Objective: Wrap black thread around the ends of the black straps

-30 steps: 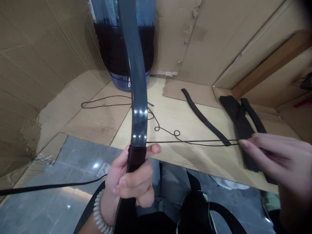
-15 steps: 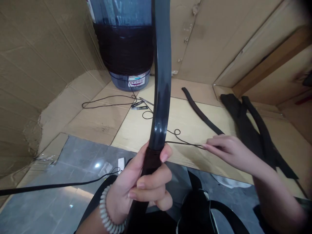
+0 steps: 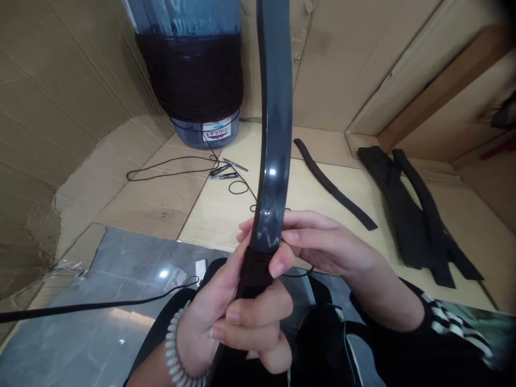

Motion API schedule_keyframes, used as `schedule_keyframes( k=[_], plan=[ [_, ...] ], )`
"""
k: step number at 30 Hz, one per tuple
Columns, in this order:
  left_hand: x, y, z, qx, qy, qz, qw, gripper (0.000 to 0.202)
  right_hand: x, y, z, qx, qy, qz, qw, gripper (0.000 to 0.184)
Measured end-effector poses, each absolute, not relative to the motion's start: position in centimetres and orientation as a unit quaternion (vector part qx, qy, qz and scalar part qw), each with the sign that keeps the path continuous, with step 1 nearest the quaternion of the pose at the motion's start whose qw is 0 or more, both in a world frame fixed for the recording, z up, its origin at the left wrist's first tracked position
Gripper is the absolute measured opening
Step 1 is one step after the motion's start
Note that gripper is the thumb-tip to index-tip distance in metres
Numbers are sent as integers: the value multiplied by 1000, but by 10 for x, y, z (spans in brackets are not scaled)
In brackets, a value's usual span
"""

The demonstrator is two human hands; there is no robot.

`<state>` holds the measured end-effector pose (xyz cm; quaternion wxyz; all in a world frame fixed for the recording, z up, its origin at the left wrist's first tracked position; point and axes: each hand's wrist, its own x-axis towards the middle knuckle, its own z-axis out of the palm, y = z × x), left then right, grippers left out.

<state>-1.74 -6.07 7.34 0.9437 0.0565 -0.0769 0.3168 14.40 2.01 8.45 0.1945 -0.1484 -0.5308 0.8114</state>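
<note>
A dark grey recurve bow limb [image 3: 274,118] rises nearly upright from a black wrapped grip [image 3: 253,274]. My left hand [image 3: 237,317] is closed around that grip, with a white beaded bracelet [image 3: 175,344] on the wrist. My right hand [image 3: 322,242] reaches in from the right, its fingers wrapping the limb just above the grip. A thin black cord [image 3: 237,187] lies on the board beyond, and one stretch passes under my right hand. Whether my right fingers also pinch a cord is hidden.
A blue water jug [image 3: 193,70] wrapped in black stands against cardboard walls. Small metal tools [image 3: 223,174] lie near the cord. A black strip [image 3: 332,188] and black fabric pieces [image 3: 397,215] lie on the pale board [image 3: 217,220]. A black cable [image 3: 80,309] crosses the grey floor.
My right hand has moved left from the cord to the limb above the grip. The bow now stands more upright, and the view has shifted slightly.
</note>
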Motion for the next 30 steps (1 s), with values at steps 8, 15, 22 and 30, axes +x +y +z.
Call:
schedule_keyframes(
  k=[8, 15, 22, 30],
  plan=[
    [-10, -60, 70, 9, -131, 262, 956, 39, 141, 37, 110, -84, -513, 852, 65, 32],
    [-8, -54, 80, 60, -2, 282, 957, 39, 137, 27, 116, -201, -541, 806, 129, 14],
    [-2, -56, 78, 271, 306, 384, 828, 41, 144, 21, 116, -214, -573, 763, 209, 8],
    [-6, -64, 80, 361, 349, 448, 740, 40, 151, 9, 121, -189, -522, 816, 162, 10]
  ],
)
